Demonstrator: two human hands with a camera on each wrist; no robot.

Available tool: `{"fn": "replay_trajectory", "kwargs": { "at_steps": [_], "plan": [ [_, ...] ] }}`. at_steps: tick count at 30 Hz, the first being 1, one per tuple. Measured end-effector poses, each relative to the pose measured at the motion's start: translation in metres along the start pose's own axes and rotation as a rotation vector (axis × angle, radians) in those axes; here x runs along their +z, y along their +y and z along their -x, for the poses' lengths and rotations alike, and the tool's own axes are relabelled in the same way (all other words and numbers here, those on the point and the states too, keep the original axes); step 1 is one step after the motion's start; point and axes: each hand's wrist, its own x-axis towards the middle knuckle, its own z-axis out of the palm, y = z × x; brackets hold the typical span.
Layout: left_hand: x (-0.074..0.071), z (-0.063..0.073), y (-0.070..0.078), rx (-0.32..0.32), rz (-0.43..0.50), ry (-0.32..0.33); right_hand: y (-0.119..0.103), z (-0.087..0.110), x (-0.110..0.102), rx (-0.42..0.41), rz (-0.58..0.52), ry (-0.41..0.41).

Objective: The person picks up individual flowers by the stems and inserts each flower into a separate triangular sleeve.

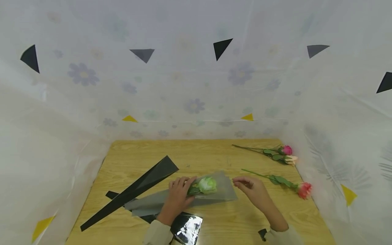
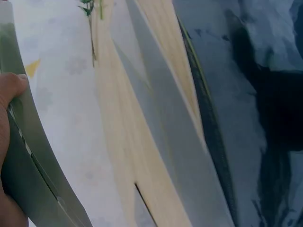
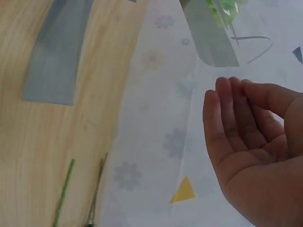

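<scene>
A pale green-white rose (image 1: pixel 207 185) lies in a translucent grey wrapping sleeve (image 1: pixel 225 189), its bloom near the wide end. My left hand (image 1: pixel 179 194) grips the sleeve around the stem just below the bloom. In the left wrist view, the thumb (image 2: pixel 16 85) lies along the sleeve's folded side. Just off the sleeve's wide end is my right hand (image 1: pixel 252 190), fingers loosely bent and nothing visible held. In the right wrist view, the thumb tip comes near the fingertips, and the sleeve's corner (image 3: pixel 220 59) hangs above them.
Long black wrapping sleeves (image 1: pixel 131 192) cross on the wooden table at left. A glossy black packet (image 1: pixel 188 226) lies near the front. On the right are a coral-pink flower (image 1: pixel 304 190), a magenta rose (image 1: pixel 286 150) and a cream rose (image 1: pixel 290 160). White patterned sheeting (image 1: pixel 193 85) surrounds the table.
</scene>
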Motion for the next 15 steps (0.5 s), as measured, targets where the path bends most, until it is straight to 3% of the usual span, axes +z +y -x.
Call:
{"fn": "replay_trajectory", "kwargs": {
  "at_steps": [2, 5, 10, 15],
  "plan": [
    [0.004, 0.002, -0.006, -0.018, -0.022, -0.003, 0.016, -0.001, 0.005, 0.014, 0.079, 0.066],
    [0.008, 0.004, -0.013, -0.037, -0.051, -0.008, 0.042, 0.000, 0.016, 0.112, 0.166, 0.107],
    [0.014, 0.008, -0.028, -0.063, -0.088, 0.004, 0.080, 0.005, 0.037, 0.327, 0.150, 0.097],
    [0.027, 0.014, -0.054, -0.131, -0.149, -0.024, 0.100, 0.008, 0.050, 0.380, 0.146, 0.125]
  ]
}}
